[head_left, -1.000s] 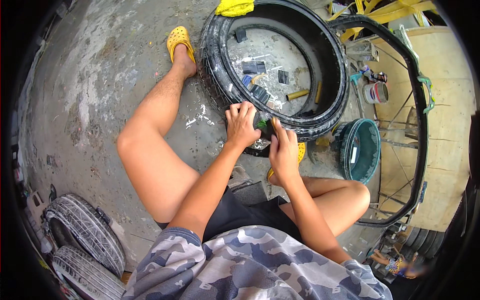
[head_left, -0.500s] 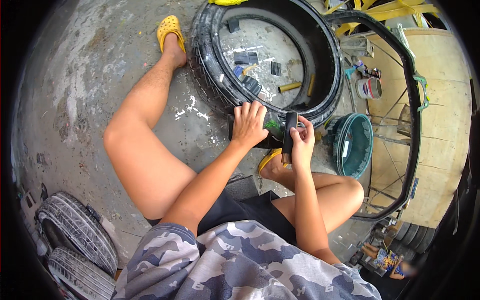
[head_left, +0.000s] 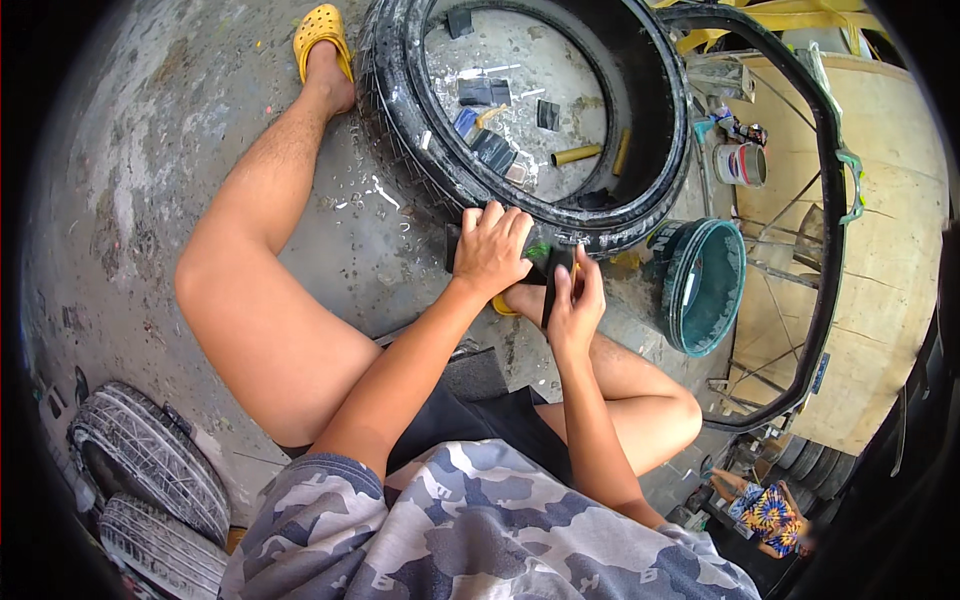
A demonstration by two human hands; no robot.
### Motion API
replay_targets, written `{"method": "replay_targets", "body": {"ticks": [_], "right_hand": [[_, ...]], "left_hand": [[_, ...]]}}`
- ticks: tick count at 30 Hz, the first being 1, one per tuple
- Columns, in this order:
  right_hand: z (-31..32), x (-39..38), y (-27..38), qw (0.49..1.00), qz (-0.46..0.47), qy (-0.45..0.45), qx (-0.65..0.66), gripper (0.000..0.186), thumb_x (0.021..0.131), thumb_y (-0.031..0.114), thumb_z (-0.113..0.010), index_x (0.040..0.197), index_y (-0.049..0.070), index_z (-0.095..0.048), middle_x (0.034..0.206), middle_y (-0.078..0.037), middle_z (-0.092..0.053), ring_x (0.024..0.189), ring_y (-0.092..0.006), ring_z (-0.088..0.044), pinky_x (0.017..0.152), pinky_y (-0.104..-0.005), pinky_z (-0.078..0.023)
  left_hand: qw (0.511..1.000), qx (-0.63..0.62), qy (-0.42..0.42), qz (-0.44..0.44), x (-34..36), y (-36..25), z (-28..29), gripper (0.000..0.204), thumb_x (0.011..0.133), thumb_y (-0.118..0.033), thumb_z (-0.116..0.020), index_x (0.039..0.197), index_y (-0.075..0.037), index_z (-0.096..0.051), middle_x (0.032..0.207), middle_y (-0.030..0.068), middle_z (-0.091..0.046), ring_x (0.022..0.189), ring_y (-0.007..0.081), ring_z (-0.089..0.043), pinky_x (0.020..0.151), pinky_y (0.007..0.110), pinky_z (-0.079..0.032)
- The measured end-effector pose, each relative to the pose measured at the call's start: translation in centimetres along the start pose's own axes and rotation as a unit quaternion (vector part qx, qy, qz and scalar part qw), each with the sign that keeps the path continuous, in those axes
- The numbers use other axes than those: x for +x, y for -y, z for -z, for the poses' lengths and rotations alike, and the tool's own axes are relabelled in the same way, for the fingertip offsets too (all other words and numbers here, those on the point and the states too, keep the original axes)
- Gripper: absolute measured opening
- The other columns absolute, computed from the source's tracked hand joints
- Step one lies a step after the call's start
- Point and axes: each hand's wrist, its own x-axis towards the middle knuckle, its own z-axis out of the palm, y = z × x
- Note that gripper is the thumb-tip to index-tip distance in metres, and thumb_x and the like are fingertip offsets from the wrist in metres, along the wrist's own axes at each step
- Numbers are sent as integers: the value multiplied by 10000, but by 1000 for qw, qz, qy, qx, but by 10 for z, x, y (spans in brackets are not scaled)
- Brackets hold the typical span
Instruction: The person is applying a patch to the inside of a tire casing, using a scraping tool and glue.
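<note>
My left hand [head_left: 490,250] presses down on a dark, flat piece [head_left: 452,250] that carries a green mark, its fingers bent over the far edge. Most of that piece lies hidden beneath the hand. Just to the right, my right hand [head_left: 578,305] grips a narrow black block [head_left: 549,298] with a brownish edge between thumb and fingers. The block is tilted against the right end of the dark piece. Directly beyond both hands lies a large black tyre [head_left: 395,120], its near wall close to my left fingertips.
Inside the tyre's ring are black scraps [head_left: 484,92] and a brass-coloured tube [head_left: 576,155]. A teal bucket [head_left: 708,325] stands at right, before a black frame [head_left: 832,200] and wooden board [head_left: 890,250]. More tyres [head_left: 165,545] lie lower left; a person [head_left: 770,515] is lower right.
My right hand has moved slightly left and nearer to me, with the block turned more edge-on. The left hand stays on the dark piece. The whole view has shifted a little.
</note>
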Motion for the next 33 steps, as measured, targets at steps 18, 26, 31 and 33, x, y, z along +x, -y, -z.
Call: {"method": "replay_targets", "body": {"ticks": [18, 26, 31, 33], "right_hand": [[1, -7, -2, 996, 86, -3, -12, 361, 880, 7, -629, 1237, -40, -600, 961, -199, -618, 880, -347, -611, 797, -408, -495], [-1, -8, -1, 999, -15, 14, 29, 347, 907, 17, -621, 1250, -31, -598, 990, -165, -657, 866, -261, -639, 794, -337, -496], [-19, 36, 16, 999, 1, -24, 31, 326, 896, 28, -643, 1216, -28, -615, 1027, -178, -669, 856, -266, -643, 789, -340, -502], [-11, 20, 10, 999, -2, -21, 26, 342, 890, 33, -652, 1225, -26, -614, 1020, -174, -667, 838, -270, -637, 777, -355, -502]], "left_hand": [[1000, 13, -9, -11, -2, 4, -11, 473, 532, -239, -763, 948, -131, -565, 961, 5, -607, 952, 242, -526, 831, 409, -352], [999, 6, -31, -22, -2, 5, -7, 466, 537, -233, -760, 940, -118, -557, 940, 9, -593, 948, 240, -518, 830, 415, -351], [999, 5, -36, -15, 5, 4, -2, 468, 527, -234, -765, 933, -125, -557, 935, 4, -589, 941, 238, -514, 836, 415, -352], [999, 11, -27, -15, -1, 2, -6, 456, 538, -238, -760, 933, -125, -562, 939, 2, -591, 942, 234, -516, 841, 412, -354]]}}
